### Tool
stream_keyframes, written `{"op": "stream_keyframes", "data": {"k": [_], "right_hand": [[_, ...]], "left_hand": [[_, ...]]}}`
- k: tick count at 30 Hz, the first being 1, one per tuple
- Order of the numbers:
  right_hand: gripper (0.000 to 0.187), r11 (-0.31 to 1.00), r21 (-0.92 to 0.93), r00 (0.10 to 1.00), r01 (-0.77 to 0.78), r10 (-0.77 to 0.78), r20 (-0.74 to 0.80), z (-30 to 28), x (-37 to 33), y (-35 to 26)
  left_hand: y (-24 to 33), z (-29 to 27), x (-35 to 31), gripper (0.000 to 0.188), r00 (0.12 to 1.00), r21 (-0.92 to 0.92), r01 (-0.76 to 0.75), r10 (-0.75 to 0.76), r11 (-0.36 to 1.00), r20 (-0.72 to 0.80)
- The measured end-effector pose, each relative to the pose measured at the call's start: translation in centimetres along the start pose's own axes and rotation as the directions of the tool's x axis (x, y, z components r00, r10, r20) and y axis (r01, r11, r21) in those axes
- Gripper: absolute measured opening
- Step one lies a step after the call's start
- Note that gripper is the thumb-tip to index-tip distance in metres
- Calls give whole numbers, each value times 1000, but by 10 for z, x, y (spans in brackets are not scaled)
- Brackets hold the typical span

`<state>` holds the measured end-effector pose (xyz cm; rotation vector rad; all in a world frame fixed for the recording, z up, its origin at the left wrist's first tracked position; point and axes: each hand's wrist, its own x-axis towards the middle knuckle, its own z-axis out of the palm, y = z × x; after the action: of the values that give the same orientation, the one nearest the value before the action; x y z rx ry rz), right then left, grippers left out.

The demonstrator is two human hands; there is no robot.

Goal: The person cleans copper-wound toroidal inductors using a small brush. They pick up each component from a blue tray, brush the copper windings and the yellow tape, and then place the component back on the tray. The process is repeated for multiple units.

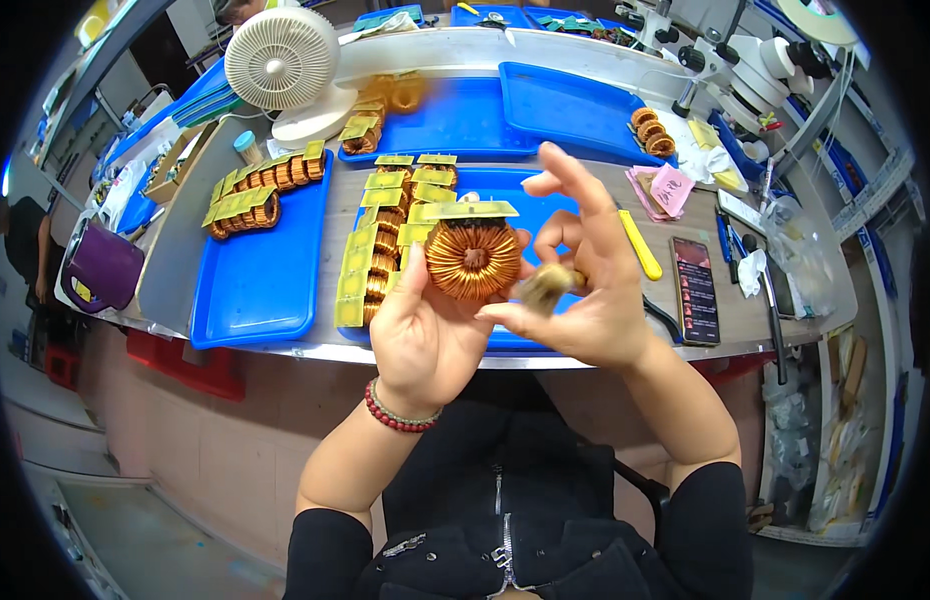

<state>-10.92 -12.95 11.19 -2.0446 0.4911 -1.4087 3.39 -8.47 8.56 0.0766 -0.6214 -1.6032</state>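
Observation:
My left hand (425,345) holds up a ring-shaped copper coil (465,255) with a flat yellow-green board (475,210) along its top. Its wire windings face me around a dark centre. Just right of the coil, my right hand (607,305) pinches a small brush (545,288) with tan bristles, blurred, between thumb and a curled finger; its other fingers are raised. Behind both hands, a blue tray (505,180) carries rows of similar coils (385,225) topped with yellow-green boards. My hands and the held coil hide part of that tray.
Another blue tray (255,300) with coils lies at the left, below a white fan (282,60). More blue trays (565,105) stand at the back. On the right are a yellow-handled tool (640,245), a phone (695,290), pink paper slips (662,190) and a microscope (755,80).

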Motion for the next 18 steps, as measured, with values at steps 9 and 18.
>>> {"op": "stream_keyframes", "data": {"k": [9,18], "right_hand": [[83,946,269,983,-181,167,74,-20,-3,-10],[53,872,365,931,-327,231,282,-21,41,2]], "left_hand": [[-1,-1,4,56,989,-79,7,5,997,148],[6,-3,17,57,999,4,42,-42,999,-5]]}}
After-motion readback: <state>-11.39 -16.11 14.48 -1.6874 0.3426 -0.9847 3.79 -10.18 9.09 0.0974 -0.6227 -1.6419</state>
